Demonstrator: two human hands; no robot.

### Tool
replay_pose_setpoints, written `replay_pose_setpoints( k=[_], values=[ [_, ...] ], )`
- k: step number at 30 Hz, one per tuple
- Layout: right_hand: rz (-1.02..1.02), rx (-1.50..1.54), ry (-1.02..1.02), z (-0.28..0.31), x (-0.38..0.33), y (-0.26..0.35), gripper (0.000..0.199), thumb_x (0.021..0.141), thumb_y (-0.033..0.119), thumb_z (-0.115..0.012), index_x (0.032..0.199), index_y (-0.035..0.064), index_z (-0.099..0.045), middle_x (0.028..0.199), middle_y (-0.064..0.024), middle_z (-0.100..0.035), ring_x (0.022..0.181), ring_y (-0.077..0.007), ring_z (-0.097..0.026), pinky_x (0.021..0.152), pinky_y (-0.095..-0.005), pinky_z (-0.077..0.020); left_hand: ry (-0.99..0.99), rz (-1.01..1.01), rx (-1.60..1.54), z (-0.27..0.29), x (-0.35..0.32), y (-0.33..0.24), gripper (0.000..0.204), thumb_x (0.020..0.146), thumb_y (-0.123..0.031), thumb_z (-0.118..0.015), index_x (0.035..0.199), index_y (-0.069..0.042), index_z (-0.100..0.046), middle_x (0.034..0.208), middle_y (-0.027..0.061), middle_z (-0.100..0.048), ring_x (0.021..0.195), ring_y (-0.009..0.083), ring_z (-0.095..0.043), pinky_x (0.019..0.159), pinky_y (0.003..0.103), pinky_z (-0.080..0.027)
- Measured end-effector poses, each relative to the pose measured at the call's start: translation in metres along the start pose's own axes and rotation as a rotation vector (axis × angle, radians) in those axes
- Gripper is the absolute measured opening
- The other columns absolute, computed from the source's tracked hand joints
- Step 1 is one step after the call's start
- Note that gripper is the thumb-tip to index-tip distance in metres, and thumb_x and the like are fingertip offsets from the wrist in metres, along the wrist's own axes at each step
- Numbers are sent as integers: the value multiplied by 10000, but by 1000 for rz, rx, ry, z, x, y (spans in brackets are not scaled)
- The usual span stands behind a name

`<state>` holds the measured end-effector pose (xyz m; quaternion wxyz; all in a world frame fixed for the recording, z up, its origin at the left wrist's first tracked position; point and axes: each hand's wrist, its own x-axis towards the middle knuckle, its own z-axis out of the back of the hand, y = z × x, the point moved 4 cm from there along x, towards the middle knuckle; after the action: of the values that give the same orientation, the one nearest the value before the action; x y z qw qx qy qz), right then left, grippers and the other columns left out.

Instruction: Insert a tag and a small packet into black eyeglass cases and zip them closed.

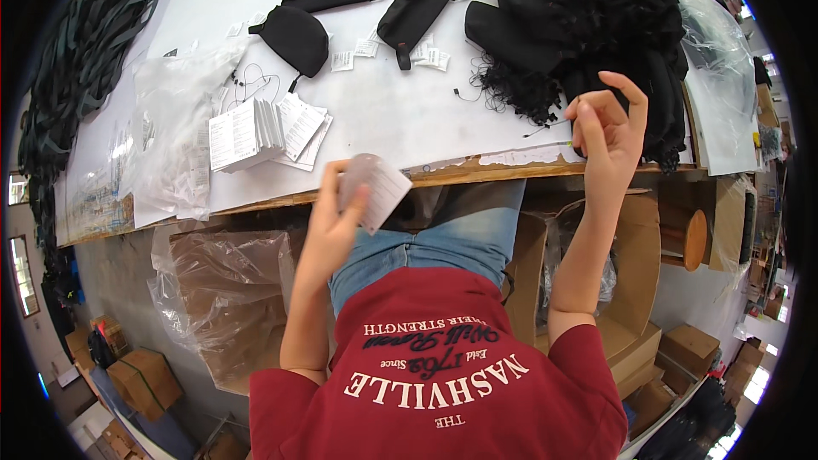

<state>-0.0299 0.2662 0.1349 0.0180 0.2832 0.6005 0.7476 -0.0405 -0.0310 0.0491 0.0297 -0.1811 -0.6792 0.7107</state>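
While my left hand pinches a white card over the near edge of the table, my right hand is well off to its right, by the black pouches; whether its curled fingers grip anything, I cannot tell. Blurred print covers the card, tilted, its long axis unclear.

On the table, a stack of cards is lying near the front edge, with plastic sheeting spreading to its left. Three pouches are resting farther back, left of a pouch heap. Cardboard boxes are standing below the edge, flanking the person.
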Motion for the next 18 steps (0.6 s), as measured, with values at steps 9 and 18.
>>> replay_pose_setpoints(
  k=[9,18],
  values=[
    [-14,123,233,-64,-99,-21,350,805,-53,-597,1129,45,-512,689,4,-546,547,-47,-443,484,-201,-358,73,-59,-176,-57,-21,8,632,794,-85,-727,1292,-49,-340,1088,105,-560,1001,154,-556,888,269,-424],
    [73,-39,279,-72,-102,-20,317,791,-56,-598,1083,55,-542,673,-17,-542,501,-105,-448,469,-236,-392,-28,-260,-21,-65,-20,1,171,813,24,-649,968,-3,-583,983,73,-575,831,130,-567,709,240,-456]
  ],
)
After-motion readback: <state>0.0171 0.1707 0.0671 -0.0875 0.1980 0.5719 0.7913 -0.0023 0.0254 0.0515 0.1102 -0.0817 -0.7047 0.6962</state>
